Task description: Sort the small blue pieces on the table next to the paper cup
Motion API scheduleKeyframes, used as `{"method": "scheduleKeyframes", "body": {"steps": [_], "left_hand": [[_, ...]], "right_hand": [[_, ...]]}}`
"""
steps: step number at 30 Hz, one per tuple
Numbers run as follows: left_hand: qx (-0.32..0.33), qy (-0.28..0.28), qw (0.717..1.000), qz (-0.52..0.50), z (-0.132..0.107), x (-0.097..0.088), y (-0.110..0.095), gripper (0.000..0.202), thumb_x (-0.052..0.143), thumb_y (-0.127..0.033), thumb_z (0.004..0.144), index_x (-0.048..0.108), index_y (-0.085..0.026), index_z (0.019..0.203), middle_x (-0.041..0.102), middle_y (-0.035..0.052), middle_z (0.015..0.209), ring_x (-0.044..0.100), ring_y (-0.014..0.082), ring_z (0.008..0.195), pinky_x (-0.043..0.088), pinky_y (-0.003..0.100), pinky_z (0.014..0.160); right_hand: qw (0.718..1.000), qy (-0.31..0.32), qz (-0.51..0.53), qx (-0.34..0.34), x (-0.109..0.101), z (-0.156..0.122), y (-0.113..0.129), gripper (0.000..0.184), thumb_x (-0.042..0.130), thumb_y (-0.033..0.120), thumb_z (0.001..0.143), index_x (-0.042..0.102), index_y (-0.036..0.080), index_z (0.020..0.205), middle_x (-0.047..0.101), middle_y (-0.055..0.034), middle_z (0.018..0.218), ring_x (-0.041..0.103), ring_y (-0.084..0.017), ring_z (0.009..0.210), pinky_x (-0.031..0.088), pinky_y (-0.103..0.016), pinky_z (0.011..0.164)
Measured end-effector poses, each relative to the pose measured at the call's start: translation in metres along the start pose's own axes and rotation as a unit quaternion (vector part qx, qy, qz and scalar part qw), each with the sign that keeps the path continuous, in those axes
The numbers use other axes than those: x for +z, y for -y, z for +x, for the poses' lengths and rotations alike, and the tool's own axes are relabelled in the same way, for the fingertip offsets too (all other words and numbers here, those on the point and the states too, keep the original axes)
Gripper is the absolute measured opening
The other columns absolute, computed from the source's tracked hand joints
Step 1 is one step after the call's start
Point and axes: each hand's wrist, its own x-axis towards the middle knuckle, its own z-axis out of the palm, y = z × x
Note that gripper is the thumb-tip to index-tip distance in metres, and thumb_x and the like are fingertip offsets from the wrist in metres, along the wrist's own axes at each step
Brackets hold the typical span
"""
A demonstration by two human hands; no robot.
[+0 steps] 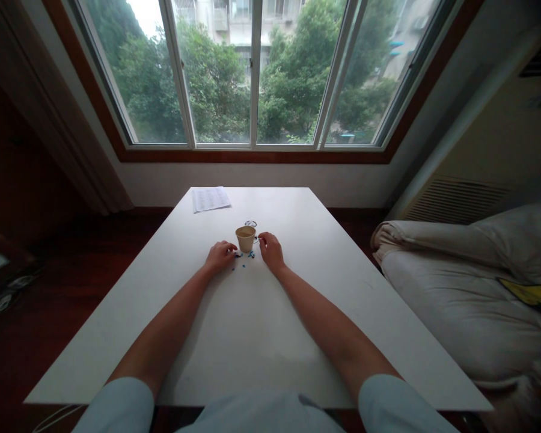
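A small beige paper-like cup (pixel 246 239) stands upright on the white table. My right hand (pixel 272 250) is just to its right, thumb and fingers pinched on what looks like a thin string, with a tiny dark bit at the fingertips. To the cup's left rests my left hand (pixel 222 256), its fingers loosely bent and slightly apart, the tips beside dark blue pieces on the tabletop. Several tiny blue pieces (pixel 251 255) lie scattered in front of the cup, too small to name. A thin dark loop of string (pixel 250 223) shows behind the cup.
The white table (pixel 261 349) reaches toward the window wall. Printed sheets of paper (pixel 211 199) lie at its far left corner. A pale sofa (pixel 460 288) stands along the right side, and cables (pixel 9 294) lie on the floor at left.
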Motion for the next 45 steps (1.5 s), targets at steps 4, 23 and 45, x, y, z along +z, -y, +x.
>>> {"method": "scheduleKeyframes", "body": {"steps": [4, 23, 45], "left_hand": [[0.006, 0.007, 1.000, 0.016, -0.001, 0.000, -0.001, 0.022, 0.070, -0.028, 0.092, 0.084, -0.028, 0.108, 0.073, 0.0074, 0.109, 0.063, 0.0237, 0.101, 0.049, 0.037, 0.092], [0.013, 0.001, 1.000, 0.014, -0.002, -0.001, -0.003, 0.015, 0.071, -0.024, 0.090, 0.084, -0.027, 0.097, 0.070, 0.0062, 0.098, 0.061, 0.0211, 0.092, 0.049, 0.036, 0.089], [0.030, -0.007, 1.000, 0.003, -0.003, 0.002, -0.004, 0.019, 0.065, -0.014, 0.091, 0.080, -0.025, 0.096, 0.071, 0.0057, 0.100, 0.065, 0.0206, 0.088, 0.050, 0.034, 0.079]], "right_hand": [[0.999, -0.025, 0.003, -0.027, -0.002, 0.001, 0.001, 0.029, 0.039, 0.021, 0.106, 0.068, 0.020, 0.106, 0.070, -0.0104, 0.105, 0.061, -0.024, 0.105, 0.050, -0.036, 0.098], [0.984, 0.050, -0.074, -0.155, -0.006, 0.001, 0.029, 0.053, 0.047, 0.032, 0.108, 0.050, 0.024, 0.161, 0.051, -0.0109, 0.166, 0.037, -0.029, 0.160, 0.032, -0.051, 0.132], [0.980, 0.129, -0.137, 0.061, 0.003, 0.007, -0.020, 0.021, 0.057, 0.025, 0.101, 0.077, 0.021, 0.094, 0.075, -0.0084, 0.102, 0.062, -0.021, 0.101, 0.045, -0.031, 0.093]]}}
